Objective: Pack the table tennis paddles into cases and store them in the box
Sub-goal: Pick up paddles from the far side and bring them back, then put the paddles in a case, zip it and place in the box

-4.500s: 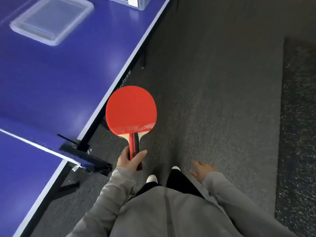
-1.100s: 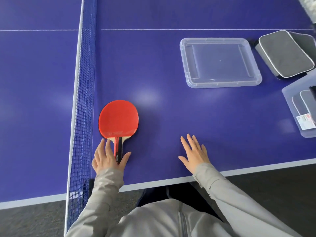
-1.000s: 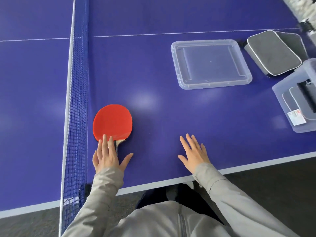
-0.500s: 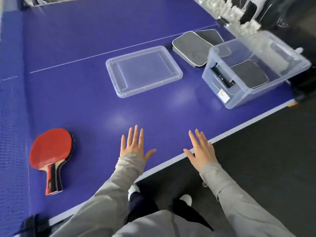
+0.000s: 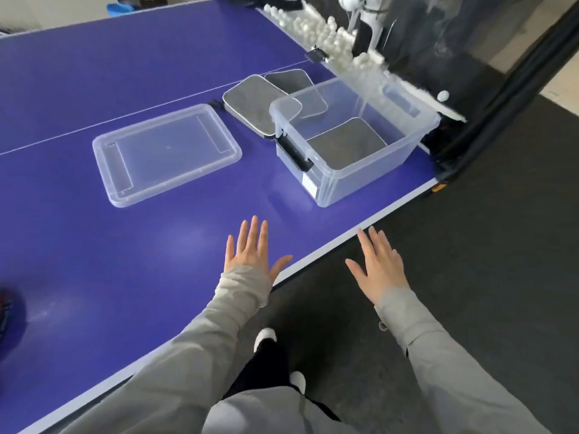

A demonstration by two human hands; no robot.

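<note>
A clear plastic box (image 5: 369, 170) stands near the blue table's right end, with one grey paddle case (image 5: 346, 142) lying flat inside. Two more grey cases (image 5: 247, 100) lie on the table just behind it. The box's clear lid (image 5: 166, 153) lies to its left. Only a sliver of the red paddle (image 5: 3, 308) shows at the far left edge. My left hand (image 5: 250, 253) is flat and spread over the table near its front edge, holding nothing. Just off the table's edge, over the dark floor, my right hand (image 5: 377, 267) is spread and empty.
The blue table (image 5: 94, 277) has a white front edge running diagonally. Many white balls (image 5: 329, 42) lie along the far right side by a dark net curtain (image 5: 501, 89). Dark carpet lies to the right of the table.
The view has swung right, so the red paddle has slid almost out of frame on the left. Both empty hands have moved right, toward the box.
</note>
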